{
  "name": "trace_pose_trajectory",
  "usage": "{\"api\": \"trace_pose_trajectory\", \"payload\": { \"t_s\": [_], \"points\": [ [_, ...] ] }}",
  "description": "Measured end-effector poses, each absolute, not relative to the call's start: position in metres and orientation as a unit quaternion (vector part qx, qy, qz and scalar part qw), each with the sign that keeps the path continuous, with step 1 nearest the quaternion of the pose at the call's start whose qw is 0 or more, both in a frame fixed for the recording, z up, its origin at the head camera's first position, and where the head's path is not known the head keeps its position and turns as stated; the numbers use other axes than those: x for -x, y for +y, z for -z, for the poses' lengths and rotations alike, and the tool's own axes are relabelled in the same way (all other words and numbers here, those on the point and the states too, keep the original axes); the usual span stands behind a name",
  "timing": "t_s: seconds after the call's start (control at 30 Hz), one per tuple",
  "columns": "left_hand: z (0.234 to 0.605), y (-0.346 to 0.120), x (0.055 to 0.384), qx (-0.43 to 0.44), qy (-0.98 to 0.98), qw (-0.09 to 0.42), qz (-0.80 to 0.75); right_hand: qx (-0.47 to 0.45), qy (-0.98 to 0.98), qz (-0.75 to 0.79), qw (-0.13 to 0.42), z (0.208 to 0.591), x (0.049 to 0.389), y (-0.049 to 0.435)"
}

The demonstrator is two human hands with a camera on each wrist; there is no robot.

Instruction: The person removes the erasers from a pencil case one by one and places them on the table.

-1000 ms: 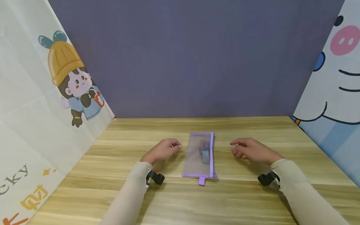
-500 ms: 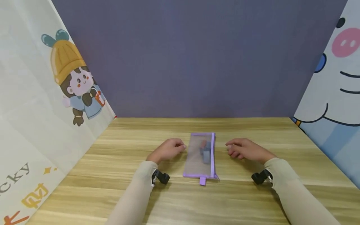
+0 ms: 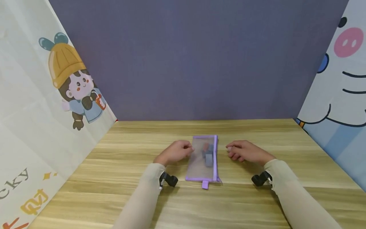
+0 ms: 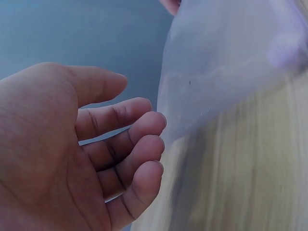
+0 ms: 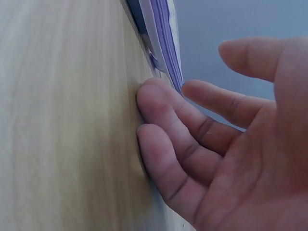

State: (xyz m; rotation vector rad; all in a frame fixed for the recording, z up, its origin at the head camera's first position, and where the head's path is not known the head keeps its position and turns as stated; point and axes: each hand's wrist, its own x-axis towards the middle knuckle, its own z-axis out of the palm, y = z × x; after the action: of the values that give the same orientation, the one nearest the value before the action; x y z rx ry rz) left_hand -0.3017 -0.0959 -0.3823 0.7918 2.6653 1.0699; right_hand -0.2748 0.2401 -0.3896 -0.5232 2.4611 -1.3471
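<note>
A see-through mesh zipper pouch [image 3: 197,165] with purple edging lies flat on the table, a small purple tab at its near end. Several small blocks [image 3: 209,160], greyish blue and reddish, show through the mesh on its right half. My left hand [image 3: 175,151] is at the pouch's left edge, fingertips overlapping it in the head view; its fingers are loosely bent with nothing between them. To the right of the zipper side, a short gap away, my right hand [image 3: 247,151] has its fingers relaxed and low over the wood, holding nothing. In the right wrist view the purple zipper edge [image 5: 166,38] rises beyond the fingertips.
The wood-grain table [image 3: 228,206] ends at a dark blue-grey panel [image 3: 200,63] behind. White printed sheets with cartoon figures stand along the left [image 3: 23,95] and right sides. A black wrist camera [image 3: 171,180] sits on each cuff.
Both hands have moved inward toward the pouch. The left fingertips now reach its left edge, and the right hand is closer to the zipper side. The pouch stays in place.
</note>
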Motion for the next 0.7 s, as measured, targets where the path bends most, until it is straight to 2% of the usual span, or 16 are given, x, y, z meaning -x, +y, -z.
{"api": "trace_pose_trajectory", "payload": {
  "t_s": [0.7],
  "points": [
    [0.388,-0.075,0.295,-0.298,0.867,0.113,-0.384,0.191,0.865,0.448,0.119,0.393,0.272,0.229]
  ]
}}
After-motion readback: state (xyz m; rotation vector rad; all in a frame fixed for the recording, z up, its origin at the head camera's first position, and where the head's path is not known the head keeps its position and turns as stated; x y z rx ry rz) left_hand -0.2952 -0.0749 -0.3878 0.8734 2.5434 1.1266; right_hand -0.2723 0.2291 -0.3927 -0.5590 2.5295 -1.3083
